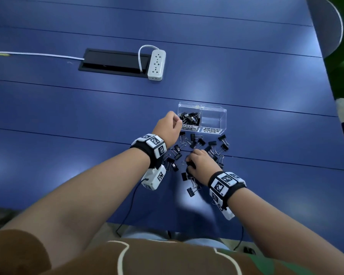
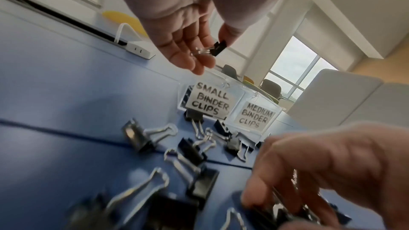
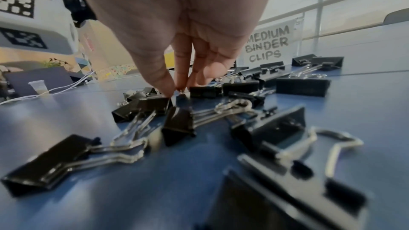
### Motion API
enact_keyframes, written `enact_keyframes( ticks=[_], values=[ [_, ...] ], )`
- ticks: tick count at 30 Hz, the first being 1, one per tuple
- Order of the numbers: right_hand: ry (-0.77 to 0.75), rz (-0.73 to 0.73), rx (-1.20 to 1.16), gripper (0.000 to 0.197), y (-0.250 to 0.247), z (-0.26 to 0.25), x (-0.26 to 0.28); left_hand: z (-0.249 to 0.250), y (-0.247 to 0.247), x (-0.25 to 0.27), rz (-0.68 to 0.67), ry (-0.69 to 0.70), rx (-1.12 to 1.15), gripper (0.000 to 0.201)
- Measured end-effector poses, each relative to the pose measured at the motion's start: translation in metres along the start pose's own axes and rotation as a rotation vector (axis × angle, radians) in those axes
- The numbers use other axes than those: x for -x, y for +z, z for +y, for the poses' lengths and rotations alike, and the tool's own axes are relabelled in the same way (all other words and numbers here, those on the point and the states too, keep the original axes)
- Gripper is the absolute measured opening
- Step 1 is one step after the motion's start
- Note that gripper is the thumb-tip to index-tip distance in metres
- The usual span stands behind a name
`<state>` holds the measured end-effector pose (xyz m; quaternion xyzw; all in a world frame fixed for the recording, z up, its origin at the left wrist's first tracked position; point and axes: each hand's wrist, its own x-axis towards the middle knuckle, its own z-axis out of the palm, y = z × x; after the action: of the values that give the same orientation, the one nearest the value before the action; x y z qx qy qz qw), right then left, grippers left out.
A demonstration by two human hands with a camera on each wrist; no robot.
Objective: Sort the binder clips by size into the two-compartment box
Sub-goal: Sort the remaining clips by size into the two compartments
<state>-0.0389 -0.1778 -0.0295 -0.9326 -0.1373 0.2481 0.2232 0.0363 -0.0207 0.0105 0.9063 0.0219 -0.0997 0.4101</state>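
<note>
Left wrist: labels (image 2: pixel 208 103) "SMALL BINDER CLIPS"

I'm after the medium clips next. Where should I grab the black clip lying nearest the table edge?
Pinch the black binder clip across its folded black body, coming straight down. It lies flat, apart from the pile, its wire handles trailing away.

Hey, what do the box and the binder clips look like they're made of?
Box: looks like clear rigid plastic; you see straight through its glossy walls. Binder clips: likely metal, with glossy black bodies and shiny silver wire handles that catch the light.
</note>
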Motion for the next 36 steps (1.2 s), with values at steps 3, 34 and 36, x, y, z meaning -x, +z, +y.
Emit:
enact_keyframes(
  ticks=[3,34,36],
  values=[
    [0.036,0.093,-0.112,0.021,-0.007,0.005,0.002,0.012,0.002,-0.018,-0.035,0.034,-0.049,0.017],
    [0.438,0.239,-0.233,0.009,-0.032,0.062,0.017,-0.044,0.037,0.074,-0.319,0.096,-0.313,0.033],
    [0.412,0.206,-0.233,0.007,-0.021,0.060,0.025,-0.037,0.043,0.069,-0.318,0.138,-0.323,0.031]
  ],
)
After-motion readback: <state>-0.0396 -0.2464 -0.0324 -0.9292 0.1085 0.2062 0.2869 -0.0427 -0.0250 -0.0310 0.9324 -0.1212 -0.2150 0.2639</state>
